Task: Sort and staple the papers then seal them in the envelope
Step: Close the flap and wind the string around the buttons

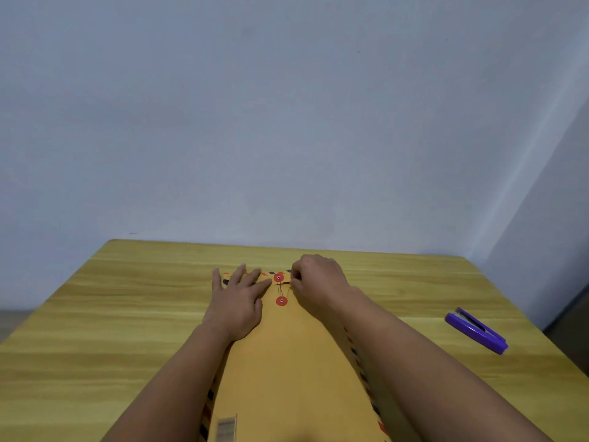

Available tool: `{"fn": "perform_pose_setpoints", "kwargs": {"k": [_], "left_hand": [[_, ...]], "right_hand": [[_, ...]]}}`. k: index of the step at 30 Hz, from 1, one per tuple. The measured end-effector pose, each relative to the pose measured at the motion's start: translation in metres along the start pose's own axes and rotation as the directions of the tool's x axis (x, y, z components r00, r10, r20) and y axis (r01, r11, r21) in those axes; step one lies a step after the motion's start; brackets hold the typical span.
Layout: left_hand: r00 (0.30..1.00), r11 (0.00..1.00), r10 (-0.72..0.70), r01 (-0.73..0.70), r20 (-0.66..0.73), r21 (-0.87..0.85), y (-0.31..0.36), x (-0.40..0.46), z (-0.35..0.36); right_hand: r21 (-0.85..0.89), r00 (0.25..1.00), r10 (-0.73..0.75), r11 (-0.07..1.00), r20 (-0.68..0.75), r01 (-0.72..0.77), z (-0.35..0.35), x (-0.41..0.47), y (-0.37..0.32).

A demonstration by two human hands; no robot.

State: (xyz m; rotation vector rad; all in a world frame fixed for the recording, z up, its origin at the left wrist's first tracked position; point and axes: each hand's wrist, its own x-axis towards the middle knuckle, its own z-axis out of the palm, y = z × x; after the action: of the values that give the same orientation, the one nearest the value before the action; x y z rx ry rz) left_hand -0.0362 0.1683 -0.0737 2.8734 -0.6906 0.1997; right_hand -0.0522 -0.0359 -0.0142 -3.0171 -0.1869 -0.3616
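While the left hand (pixel 237 303) presses flat on the envelope (pixel 287 362) at table centre, the right hand (pixel 318 282) pinches the string (pixel 288 290) at three o'clock of the top button (pixel 279 277). Sealing underway; next, probably a tight loop round the buttons. Stapler (pixel 476 330) idle.

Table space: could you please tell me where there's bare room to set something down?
Bare wood lies left of the left hand, along the table, and between the right hand and the purple stapler. The middle is crowded: the envelope under both forearms.
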Motion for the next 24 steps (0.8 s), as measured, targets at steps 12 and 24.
{"fn": "perform_pose_setpoints", "kwargs": {"k": [12, 24], "left_hand": [[0.998, 0.988, 0.067, -0.066, 0.003, -0.139, -0.003, 0.004, 0.007], [0.999, 0.979, 0.0, -0.007, -0.033, -0.204, -0.004, 0.005, 0.007]], "right_hand": [[0.082, 0.995, 0.074, 0.993, 0.063, -0.079, 0.03, 0.028, 0.001], [0.078, 0.985, 0.12, 0.988, 0.127, -0.13, 0.03, 0.05, 0.0]]}}
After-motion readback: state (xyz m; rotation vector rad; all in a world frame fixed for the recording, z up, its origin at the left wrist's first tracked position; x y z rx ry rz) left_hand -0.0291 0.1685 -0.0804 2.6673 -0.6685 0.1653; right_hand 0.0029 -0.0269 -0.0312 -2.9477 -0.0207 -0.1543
